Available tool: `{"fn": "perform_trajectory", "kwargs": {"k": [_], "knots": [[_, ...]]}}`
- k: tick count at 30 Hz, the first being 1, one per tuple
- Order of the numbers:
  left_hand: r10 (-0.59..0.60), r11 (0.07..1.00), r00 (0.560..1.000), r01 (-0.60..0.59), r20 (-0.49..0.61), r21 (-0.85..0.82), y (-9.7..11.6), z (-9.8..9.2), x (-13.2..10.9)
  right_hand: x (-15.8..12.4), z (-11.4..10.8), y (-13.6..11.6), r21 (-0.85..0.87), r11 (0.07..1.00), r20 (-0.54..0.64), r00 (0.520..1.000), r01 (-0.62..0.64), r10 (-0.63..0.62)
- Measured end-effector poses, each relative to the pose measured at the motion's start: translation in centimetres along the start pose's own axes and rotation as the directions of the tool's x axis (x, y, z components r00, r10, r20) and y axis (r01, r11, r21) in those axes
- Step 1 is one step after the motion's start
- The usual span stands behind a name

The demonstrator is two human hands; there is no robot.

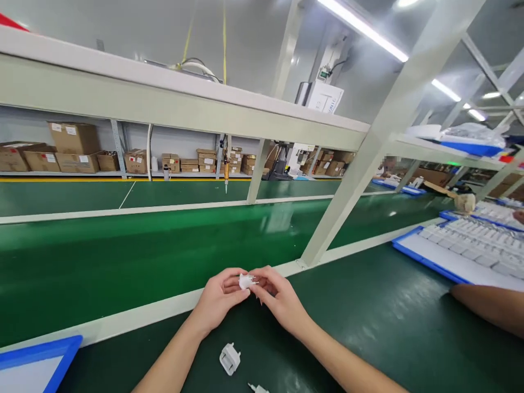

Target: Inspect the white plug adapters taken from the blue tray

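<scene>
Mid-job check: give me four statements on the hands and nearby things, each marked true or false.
1. The left hand and right hand hold a small white part. True.
2. A white adapter lies on the dark worktop, apart from both hands. True.
3. The lower-left tray has a red rim. False: that tray has a blue rim.
4. The nearest right-side tray holds brown boxes. False: it holds rows of white pieces.

In the lower centre, the left hand [219, 299] and right hand [284, 300] were bare and slim-fingered, the uncovered forearms [339, 355] tapering to narrow wrists [200, 324].
</scene>
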State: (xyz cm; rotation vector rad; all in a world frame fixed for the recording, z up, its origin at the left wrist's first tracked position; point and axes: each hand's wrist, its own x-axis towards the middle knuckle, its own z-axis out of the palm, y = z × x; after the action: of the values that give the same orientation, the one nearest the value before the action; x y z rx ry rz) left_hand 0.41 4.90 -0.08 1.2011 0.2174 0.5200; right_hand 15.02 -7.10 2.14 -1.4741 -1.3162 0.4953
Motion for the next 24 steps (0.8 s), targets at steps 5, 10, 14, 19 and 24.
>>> {"fn": "perform_trajectory", "kwargs": {"k": [5,10,14,19,24], "knots": [[-0.006,0.991,0.999,0.011,-0.043,0.131,0.4,-0.2,-0.2,-0.2,1.3,1.2,0.083,0.995,-0.031,0.998,-0.056,0.059],[-0.106,0.976,0.994,0.099,0.026,0.194,0.7,-0.1,-0.7,-0.3,1.3,1.7,0.055,0.996,-0.005,0.998,-0.066,0.067],[-0.155,0.95,0.987,0.136,0.045,0.282,0.8,-0.4,-1.0,-0.5,1.3,1.6,0.03,0.998,0.017,0.999,-0.052,0.052],[-0.156,0.935,0.986,0.129,0.057,0.329,1.1,-0.2,-1.2,-1.2,1.2,1.5,0.09,0.995,0.034,0.999,-0.037,0.034],[-0.178,0.965,0.978,0.15,0.113,0.215,1.5,-0.8,-1.2,-1.5,1.2,1.4,0.3,0.951,0.04,0.998,-0.067,0.058]]}}
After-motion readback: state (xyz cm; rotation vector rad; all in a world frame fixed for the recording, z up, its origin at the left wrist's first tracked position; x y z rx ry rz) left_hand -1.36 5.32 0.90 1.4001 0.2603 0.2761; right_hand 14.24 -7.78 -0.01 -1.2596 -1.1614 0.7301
